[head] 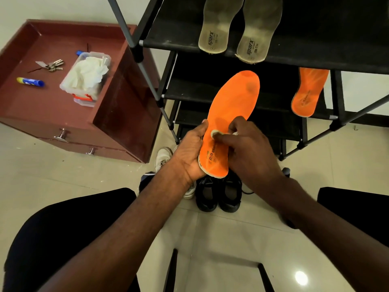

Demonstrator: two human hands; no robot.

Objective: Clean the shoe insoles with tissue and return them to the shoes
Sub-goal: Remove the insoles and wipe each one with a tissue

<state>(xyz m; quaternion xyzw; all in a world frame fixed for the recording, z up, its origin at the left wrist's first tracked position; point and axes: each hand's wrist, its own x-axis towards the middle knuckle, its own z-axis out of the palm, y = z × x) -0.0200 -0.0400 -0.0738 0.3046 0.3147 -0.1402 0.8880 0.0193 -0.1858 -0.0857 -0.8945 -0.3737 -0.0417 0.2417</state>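
Note:
My left hand point(190, 152) grips an orange insole point(233, 106) by its heel, toe pointing up and away. My right hand point(250, 152) presses a small wad of tissue point(215, 134) onto the insole's middle. A second orange insole point(308, 91) lies on the middle shelf of the black shoe rack point(179, 39). Two worn grey insoles point(240, 28) rest on the rack's top shelf. A pair of black shoes point(219, 194) stands on the floor below my hands, with a white shoe point(163, 158) to their left.
A maroon drawer cabinet point(52, 106) at the left carries a clear box of tissues point(86, 76), keys point(51, 65) and a blue tube point(30, 82). My dark-clad knees frame the bottom. Glossy floor tiles point(63, 171) lie between cabinet and rack.

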